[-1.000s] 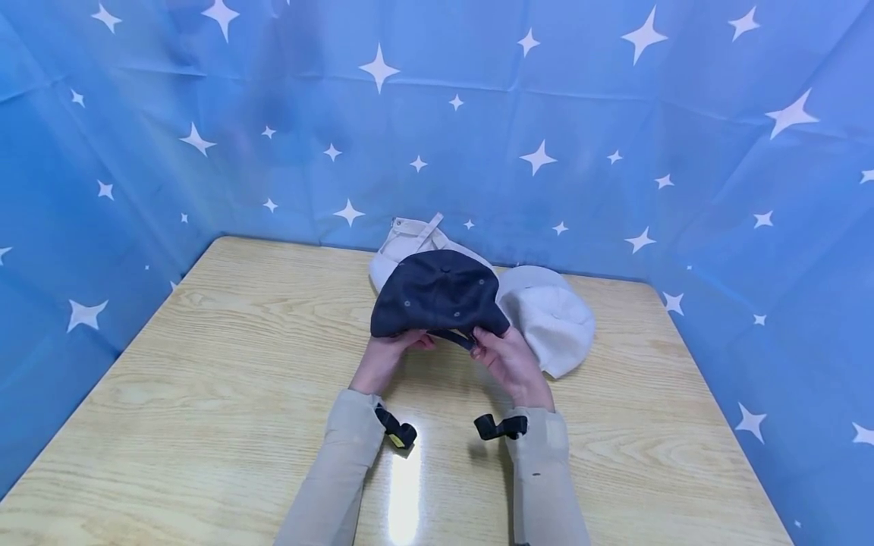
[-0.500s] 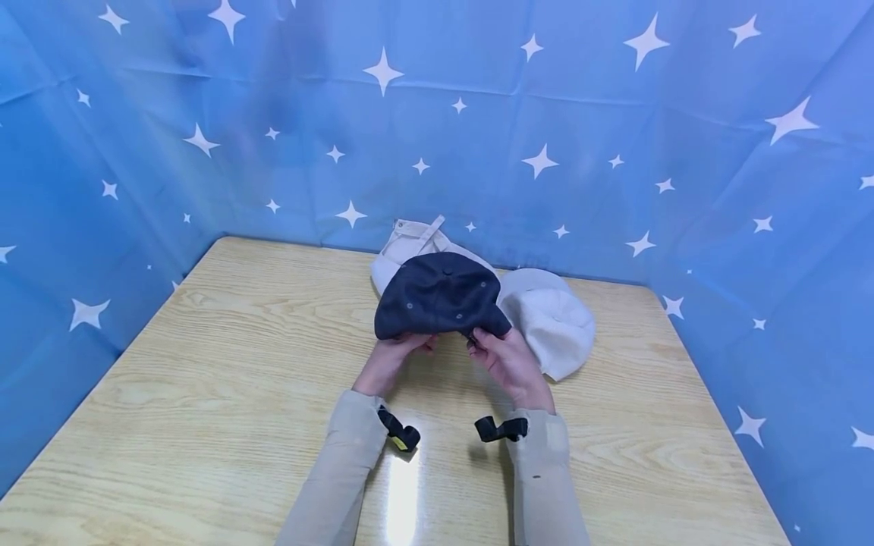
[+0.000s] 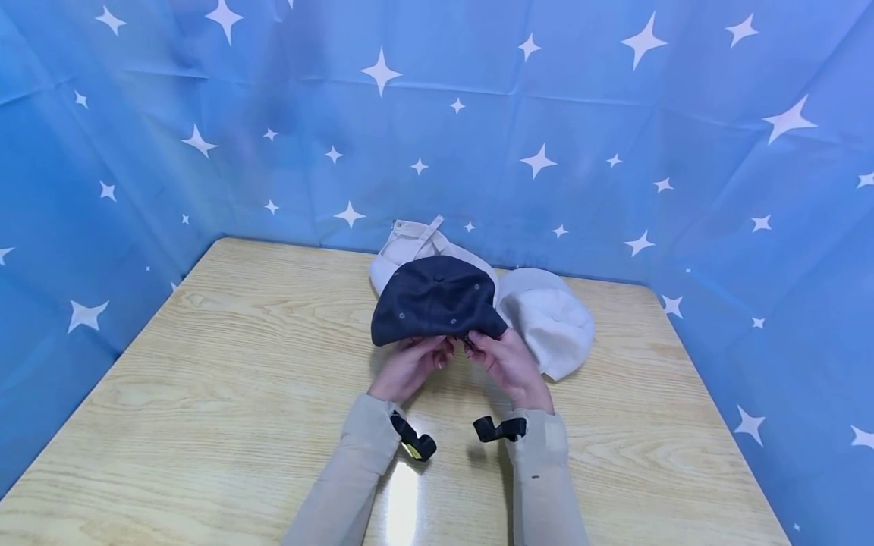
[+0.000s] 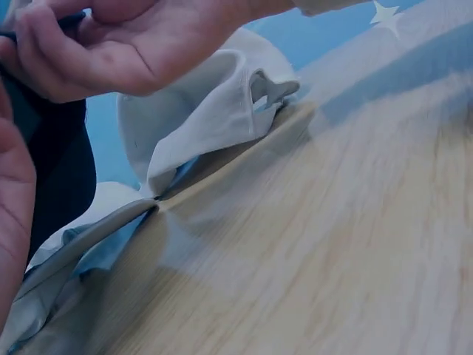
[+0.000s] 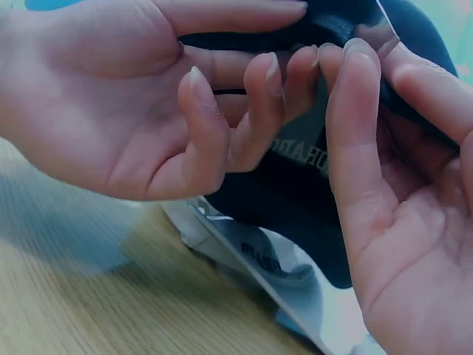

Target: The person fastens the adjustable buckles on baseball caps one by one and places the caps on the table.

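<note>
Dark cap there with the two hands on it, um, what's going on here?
A person is handling the dark cap over a wood-grain table. The right grip pinches its near edge; the left grip is at that edge too, close to the right one, though exactly what it holds is hard to tell. One pale cap sits behind, partly hidden; a second pale cap lies to the right.

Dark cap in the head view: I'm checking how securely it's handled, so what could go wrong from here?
The dark cap might sag at its left end: the left grip and right grip sit close together along its near edge.
The right grip could nudge the pale cap on the right, which looks close beside it.
The dark cap may brush the pale cap behind it.
</note>
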Available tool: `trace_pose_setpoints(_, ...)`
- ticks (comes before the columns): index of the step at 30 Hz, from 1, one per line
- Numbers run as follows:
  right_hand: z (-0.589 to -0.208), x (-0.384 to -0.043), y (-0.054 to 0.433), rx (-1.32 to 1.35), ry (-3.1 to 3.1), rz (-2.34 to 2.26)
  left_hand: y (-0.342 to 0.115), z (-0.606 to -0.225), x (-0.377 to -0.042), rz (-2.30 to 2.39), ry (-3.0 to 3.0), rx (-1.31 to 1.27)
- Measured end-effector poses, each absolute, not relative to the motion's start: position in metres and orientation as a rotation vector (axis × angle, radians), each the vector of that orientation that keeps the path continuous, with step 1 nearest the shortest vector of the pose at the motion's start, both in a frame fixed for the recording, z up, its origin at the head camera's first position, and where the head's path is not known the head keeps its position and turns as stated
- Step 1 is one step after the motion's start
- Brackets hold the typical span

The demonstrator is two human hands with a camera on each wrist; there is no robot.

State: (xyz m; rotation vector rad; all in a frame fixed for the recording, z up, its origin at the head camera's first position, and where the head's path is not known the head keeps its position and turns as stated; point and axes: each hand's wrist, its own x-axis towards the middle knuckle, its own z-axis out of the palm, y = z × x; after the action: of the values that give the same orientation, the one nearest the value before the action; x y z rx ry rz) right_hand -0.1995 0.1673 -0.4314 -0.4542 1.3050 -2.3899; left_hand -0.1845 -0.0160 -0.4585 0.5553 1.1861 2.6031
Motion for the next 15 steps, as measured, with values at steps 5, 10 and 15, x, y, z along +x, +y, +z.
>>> trace_pose_setpoints(5,-0.431,-0.199,0.166,-0.431,1.326,-2.363,-0.023,-0.451,-0.185,2.611,1.312,0.522)
trace_pose_setpoints(10,-0.429,-0.200,0.165,-0.448,1.320,-2.354,-0.030,-0.444,-0.184,2.546,1.345,0.600)
trace_pose_setpoints(15,-0.428,-0.200,0.166,-0.466,1.284,-2.374,-0.032,-0.442,-0.184,2.481,1.370,0.655)
